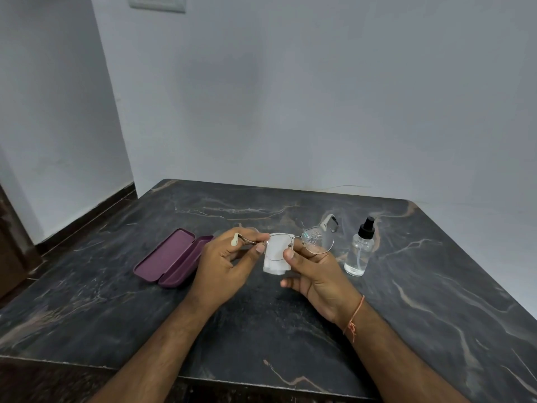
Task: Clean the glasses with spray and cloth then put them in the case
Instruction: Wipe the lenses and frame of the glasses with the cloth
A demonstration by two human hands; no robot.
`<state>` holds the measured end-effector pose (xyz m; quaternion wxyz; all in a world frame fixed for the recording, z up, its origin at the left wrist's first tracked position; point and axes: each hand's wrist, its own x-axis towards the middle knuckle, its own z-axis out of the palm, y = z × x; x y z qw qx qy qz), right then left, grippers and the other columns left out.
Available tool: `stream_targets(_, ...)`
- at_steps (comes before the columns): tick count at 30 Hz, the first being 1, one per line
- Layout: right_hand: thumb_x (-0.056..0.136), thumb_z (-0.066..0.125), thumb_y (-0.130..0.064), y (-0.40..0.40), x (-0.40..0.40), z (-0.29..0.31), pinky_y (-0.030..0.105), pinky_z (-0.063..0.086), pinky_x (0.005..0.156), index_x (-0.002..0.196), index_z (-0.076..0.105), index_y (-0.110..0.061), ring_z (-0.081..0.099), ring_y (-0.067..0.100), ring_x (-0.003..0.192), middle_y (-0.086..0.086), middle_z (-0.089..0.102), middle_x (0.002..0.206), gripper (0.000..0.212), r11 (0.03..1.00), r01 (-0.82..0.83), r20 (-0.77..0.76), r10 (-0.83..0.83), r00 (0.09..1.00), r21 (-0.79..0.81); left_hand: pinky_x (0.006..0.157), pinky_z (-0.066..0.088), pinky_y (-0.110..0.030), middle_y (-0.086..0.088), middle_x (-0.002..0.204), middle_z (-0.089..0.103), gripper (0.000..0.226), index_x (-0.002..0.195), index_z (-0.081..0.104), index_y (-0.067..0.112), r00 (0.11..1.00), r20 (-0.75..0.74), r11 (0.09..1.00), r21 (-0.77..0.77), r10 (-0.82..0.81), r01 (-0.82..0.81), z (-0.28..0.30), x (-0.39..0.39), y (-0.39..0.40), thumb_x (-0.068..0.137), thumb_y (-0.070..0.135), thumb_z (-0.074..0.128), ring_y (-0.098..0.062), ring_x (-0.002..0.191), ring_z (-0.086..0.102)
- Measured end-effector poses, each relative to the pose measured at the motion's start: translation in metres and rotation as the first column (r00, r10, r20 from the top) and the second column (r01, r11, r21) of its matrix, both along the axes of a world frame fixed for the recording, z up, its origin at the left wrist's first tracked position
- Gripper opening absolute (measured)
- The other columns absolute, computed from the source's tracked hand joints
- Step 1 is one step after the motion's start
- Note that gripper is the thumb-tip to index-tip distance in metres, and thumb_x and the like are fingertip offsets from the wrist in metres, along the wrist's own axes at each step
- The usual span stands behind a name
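Thin metal-framed glasses (318,242) are held above the dark marble table (436,301). Spray droplets dot the right lens. My left hand (226,261) pinches the frame at its left hinge, with the left temple tip sticking out past the fingers. My right hand (315,274) pinches a small white cloth (274,257) against the left lens, thumb in front. The open purple case (171,258) lies on the table just left of my left hand. A clear spray bottle (359,251) with a black pump top stands upright right of the glasses.
The table's far edge meets a pale wall, and its left edge drops to the floor by a dark skirting (87,216). The near table edge runs across the bottom of the view.
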<state>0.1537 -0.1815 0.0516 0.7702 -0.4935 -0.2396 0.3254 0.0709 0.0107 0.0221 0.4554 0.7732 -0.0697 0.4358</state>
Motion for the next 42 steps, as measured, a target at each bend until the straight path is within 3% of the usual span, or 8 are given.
stream_targets(7, 0.075, 0.094, -0.046, -0.0016, 0.0022, -0.0021, 0.030, 0.061, 0.069, 0.125, 0.077, -0.013, 0.074, 0.020, 0.095, 0.013, 0.077, 0.113, 0.063, 0.990, -0.133, 0.033, 0.135, 0.990, -0.042, 0.092, 0.067, -0.048, -0.003, 0.119, 0.080, 0.023, 0.124, 0.082, 0.009, 0.999, -0.015, 0.999, 0.026, -0.032, 0.032, -0.0009, 0.0002, -0.0001, 0.102, 0.009, 0.074, -0.025, 0.114, 0.078)
stream_targets(13, 0.082, 0.077, -0.021, 0.0002, 0.0016, -0.0029, 0.040, 0.064, 0.087, 0.101, 0.086, -0.012, 0.077, 0.022, 0.101, 0.012, 0.081, 0.109, 0.023, 0.998, -0.032, -0.032, 0.030, 0.999, -0.060, 0.096, 0.065, -0.037, 0.003, 0.120, 0.080, 0.022, 0.123, 0.081, 0.021, 0.999, 0.018, 0.999, 0.037, 0.039, -0.039, 0.0018, -0.0010, -0.0004, 0.103, 0.017, 0.073, -0.018, 0.117, 0.077)
stream_targets(16, 0.080, 0.078, -0.014, 0.0018, 0.0037, -0.0024, 0.038, 0.066, 0.084, 0.107, 0.081, -0.004, 0.078, 0.024, 0.099, 0.015, 0.080, 0.109, 0.029, 0.999, 0.037, -0.048, -0.038, 0.998, -0.036, 0.096, 0.065, -0.034, 0.001, 0.118, 0.080, 0.021, 0.123, 0.083, 0.017, 0.999, 0.006, 0.999, 0.007, 0.043, -0.043, 0.0020, -0.0014, -0.0020, 0.104, 0.017, 0.073, -0.020, 0.116, 0.077)
stream_targets(21, 0.079, 0.079, -0.014, 0.0025, 0.0039, -0.0029, 0.049, 0.061, 0.089, 0.116, 0.076, -0.003, 0.079, 0.027, 0.101, 0.019, 0.080, 0.116, 0.039, 0.998, 0.033, -0.041, -0.035, 0.999, -0.054, 0.094, 0.066, -0.034, 0.002, 0.119, 0.080, 0.021, 0.123, 0.083, 0.014, 0.997, 0.011, 0.997, 0.040, 0.072, -0.072, 0.0042, -0.0023, -0.0026, 0.105, 0.017, 0.072, -0.018, 0.116, 0.077)
stream_targets(27, 0.078, 0.078, -0.009, 0.0025, 0.0050, -0.0029, 0.037, 0.067, 0.079, 0.113, 0.077, -0.002, 0.080, 0.024, 0.098, 0.017, 0.081, 0.111, 0.035, 0.998, 0.064, -0.058, -0.065, 0.996, -0.019, 0.095, 0.066, -0.034, 0.000, 0.118, 0.080, 0.022, 0.123, 0.082, 0.008, 0.996, 0.019, 0.994, 0.057, 0.093, -0.094, 0.0037, -0.0029, -0.0020, 0.105, 0.016, 0.072, -0.018, 0.115, 0.078)
stream_targets(32, 0.083, 0.078, -0.013, 0.0002, 0.0056, -0.0029, 0.028, 0.062, 0.066, 0.124, 0.073, -0.002, 0.077, 0.024, 0.093, 0.017, 0.079, 0.113, 0.042, 0.999, 0.019, -0.022, -0.019, 1.000, -0.028, 0.093, 0.066, -0.035, 0.001, 0.119, 0.080, 0.020, 0.122, 0.083, 0.011, 0.997, 0.031, 0.995, 0.071, 0.072, -0.074, 0.0041, -0.0023, -0.0019, 0.104, 0.013, 0.073, -0.017, 0.114, 0.078)
stream_targets(38, 0.077, 0.084, -0.018, 0.0020, 0.0030, -0.0052, 0.037, 0.067, 0.078, 0.130, 0.066, 0.007, 0.078, 0.030, 0.105, 0.021, 0.077, 0.120, 0.061, 0.999, -0.033, -0.043, 0.031, 0.999, -0.040, 0.094, 0.065, -0.036, 0.003, 0.118, 0.081, 0.021, 0.120, 0.084, 0.011, 0.995, 0.031, 0.993, 0.073, 0.090, -0.093, 0.0034, -0.0014, -0.0003, 0.105, 0.017, 0.071, -0.015, 0.114, 0.077)
stream_targets(42, 0.081, 0.080, -0.009, 0.0028, 0.0057, -0.0039, 0.037, 0.066, 0.081, 0.126, 0.071, 0.002, 0.077, 0.029, 0.108, 0.021, 0.077, 0.123, 0.047, 0.999, 0.042, -0.039, -0.043, 0.998, -0.013, 0.093, 0.067, -0.040, -0.001, 0.117, 0.081, 0.020, 0.120, 0.083, 0.009, 0.996, 0.028, 0.995, 0.045, 0.085, -0.086, 0.0026, -0.0012, -0.0016, 0.104, 0.013, 0.073, -0.020, 0.113, 0.079)
